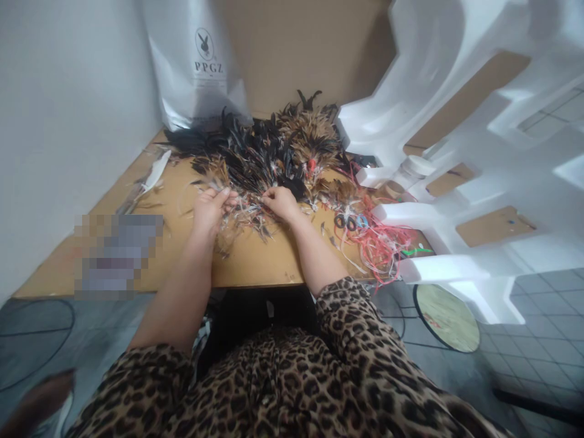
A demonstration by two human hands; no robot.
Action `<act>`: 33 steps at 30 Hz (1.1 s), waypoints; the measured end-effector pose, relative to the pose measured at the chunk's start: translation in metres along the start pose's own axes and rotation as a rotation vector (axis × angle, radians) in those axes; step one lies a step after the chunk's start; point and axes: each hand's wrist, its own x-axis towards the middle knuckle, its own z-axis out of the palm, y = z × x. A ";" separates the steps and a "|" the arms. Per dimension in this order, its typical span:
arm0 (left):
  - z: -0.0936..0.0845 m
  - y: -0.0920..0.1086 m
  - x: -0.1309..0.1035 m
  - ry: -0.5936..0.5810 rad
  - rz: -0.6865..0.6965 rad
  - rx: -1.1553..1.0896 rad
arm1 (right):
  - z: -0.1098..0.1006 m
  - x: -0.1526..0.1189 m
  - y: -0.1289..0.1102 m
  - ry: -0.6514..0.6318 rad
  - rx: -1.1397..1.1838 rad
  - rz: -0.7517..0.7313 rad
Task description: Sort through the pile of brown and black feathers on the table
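Note:
A large heap of dark feathers (255, 149) lies in the middle of the table, with a brown feather bundle (314, 131) behind it on the right. At the heap's near left edge is my left hand (210, 208), its thumb and fingers pinched on brown feathers (214, 172). My right hand (281, 202) is a little to the right, fingertips closed at the quill ends of the dark feathers; what sits between them is too small to make out. Loose feather bits (255, 222) and pale quills lie between and below both hands.
Red and pink plastic strings (381, 246) tangle at the right, beside scissors with black handles (345, 222). White foam packing (438, 213) borders that side. A white feather (157, 170) lies at left, above a blurred-out object (121, 252). A printed white bag (196, 79) stands behind.

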 end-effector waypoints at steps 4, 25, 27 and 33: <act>0.000 -0.001 0.000 -0.003 -0.003 0.007 | 0.007 0.000 -0.009 0.005 -0.146 -0.017; 0.000 0.006 -0.007 -0.222 -0.356 -0.223 | -0.001 -0.017 -0.035 0.275 0.710 -0.238; 0.000 0.007 -0.008 -0.227 -0.364 -0.248 | 0.001 -0.020 -0.036 0.253 0.535 -0.350; -0.004 0.003 -0.002 -0.238 -0.335 -0.318 | 0.008 -0.022 -0.034 0.132 0.168 -0.576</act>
